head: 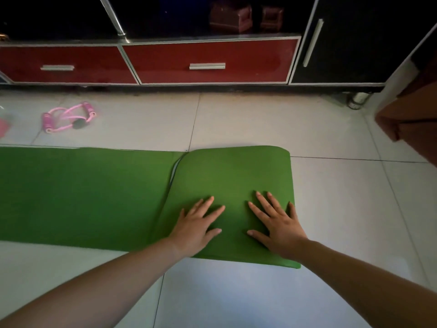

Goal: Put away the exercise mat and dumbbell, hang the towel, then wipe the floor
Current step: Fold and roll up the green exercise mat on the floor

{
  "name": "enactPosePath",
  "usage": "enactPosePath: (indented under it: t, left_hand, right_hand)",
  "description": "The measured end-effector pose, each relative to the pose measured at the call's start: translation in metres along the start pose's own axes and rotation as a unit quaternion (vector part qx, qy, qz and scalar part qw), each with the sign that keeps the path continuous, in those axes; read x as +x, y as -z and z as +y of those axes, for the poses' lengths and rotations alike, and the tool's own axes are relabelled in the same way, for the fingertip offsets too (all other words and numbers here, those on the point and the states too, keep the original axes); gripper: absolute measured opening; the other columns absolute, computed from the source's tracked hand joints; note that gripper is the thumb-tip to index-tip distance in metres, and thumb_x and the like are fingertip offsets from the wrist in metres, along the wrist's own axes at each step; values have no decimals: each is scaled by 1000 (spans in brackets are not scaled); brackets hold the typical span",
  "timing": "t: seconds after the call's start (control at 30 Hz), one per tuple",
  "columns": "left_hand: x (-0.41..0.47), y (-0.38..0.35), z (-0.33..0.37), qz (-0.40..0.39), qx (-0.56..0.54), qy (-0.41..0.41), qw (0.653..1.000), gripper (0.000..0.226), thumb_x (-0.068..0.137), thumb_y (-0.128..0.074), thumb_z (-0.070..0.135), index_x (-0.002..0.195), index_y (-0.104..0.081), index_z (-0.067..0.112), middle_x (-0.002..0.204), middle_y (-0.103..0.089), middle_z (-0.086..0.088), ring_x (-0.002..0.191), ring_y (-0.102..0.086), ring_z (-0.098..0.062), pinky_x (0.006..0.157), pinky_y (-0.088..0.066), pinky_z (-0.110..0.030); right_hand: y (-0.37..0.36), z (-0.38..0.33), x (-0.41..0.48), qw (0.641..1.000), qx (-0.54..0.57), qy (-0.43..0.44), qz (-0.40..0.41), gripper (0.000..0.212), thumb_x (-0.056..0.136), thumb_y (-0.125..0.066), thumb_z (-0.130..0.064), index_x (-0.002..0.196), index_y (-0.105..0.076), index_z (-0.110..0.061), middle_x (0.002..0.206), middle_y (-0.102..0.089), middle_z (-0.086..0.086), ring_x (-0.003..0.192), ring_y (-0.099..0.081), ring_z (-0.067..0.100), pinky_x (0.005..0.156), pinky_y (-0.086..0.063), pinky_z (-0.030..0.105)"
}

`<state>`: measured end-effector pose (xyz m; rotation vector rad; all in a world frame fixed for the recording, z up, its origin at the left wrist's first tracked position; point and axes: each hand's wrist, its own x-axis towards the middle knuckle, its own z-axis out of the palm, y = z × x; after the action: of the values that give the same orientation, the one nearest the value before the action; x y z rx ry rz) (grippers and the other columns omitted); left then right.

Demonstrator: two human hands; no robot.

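Two bare forearms come in from the bottom corners over pale floor tiles [236, 299]. The left hand [197, 229] and right hand [280, 229] lie palm-down side by side w/ a small gap btwn them. Fingers are straight and spread - both press flat, gripping nothing.

They rest on the exercise mat [71, 192], green, lying on the tiles just in front of the person. Its right end is doubled over onto itself, so a folded flap [236, 171] sits on top w/ a rounded fold along the right side. Both hands are on the near half of that flap, and the left wrist crosses the mat's near edge. The flap's free edge curves from near to far just left of the left hand. The rest of the mat lies flat in a single layer and runs off the left side of the view.

Farther back on the tiles, far left and well apart from the mat, lies a pink resistance band [68, 117] w/ foam grips. A reddish-pink thing [3, 127] at the left edge is cut off - can't tell what it is.

Along the back stands a cabinet [208, 50]: two red drawer fronts w/ silver bar handles, dark glossy section above, and a black door [343, 43] at right w/ a long upright handle. A round metal foot [357, 100] shows under its right end. Brown fabric [406, 119] hangs in at the right edge.
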<state>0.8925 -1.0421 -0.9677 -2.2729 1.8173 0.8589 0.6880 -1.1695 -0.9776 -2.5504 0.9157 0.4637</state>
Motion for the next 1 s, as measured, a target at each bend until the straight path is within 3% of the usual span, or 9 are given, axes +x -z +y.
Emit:
enactPosePath:
  t: [0.17,0.27,0.4,0.57,0.67,1.0]
  left_hand:
    - [10,-11,5,-51,36,-16,998,57,95,-25,54,144,4,48,154,24,6,143,17,-23,112,-7,-62]
    - [12,-12,0,-77,51,-19,996,58,94,-23,56,143,9,48,152,29,7,142,21,-23,113,-6,-61]
    - [9,-13,2,-70,50,-25,996,72,73,3,69,141,13,48,150,32,8,140,24,-22,113,-5,-60]
    - [7,-15,-3,-45,22,-32,998,76,70,5,71,143,8,48,152,28,9,142,21,-21,112,-7,-60]
    - [6,-15,-3,-37,13,-37,999,76,71,2,72,143,5,49,153,27,10,142,20,-20,113,-7,-59]
    - [-31,-2,-25,-75,25,-27,997,73,63,7,78,132,15,57,154,23,11,143,13,-15,118,-7,-47]
  right_hand:
    - [-1,7,-2,999,-16,28,-1,88,68,-3,-83,146,3,-42,150,28,-14,135,31,10,113,9,52]
    - [-3,17,-8,998,20,31,43,86,71,-9,-83,146,-11,-41,151,21,-16,137,24,6,116,3,45]
    - [-6,28,-17,995,65,-7,69,78,72,-17,-77,143,-21,-45,155,11,-16,141,15,7,116,-9,45]
    - [-11,25,-24,979,173,-34,105,64,84,-55,-56,141,-29,-43,154,9,-16,145,4,22,114,-17,39]
    - [-12,21,-27,977,186,-58,91,65,85,-54,-54,142,-24,-44,156,13,-12,144,4,24,114,-16,36]
    - [4,19,-19,975,197,-49,85,71,84,-54,-55,145,-21,-39,156,12,-9,144,4,24,116,-19,46]
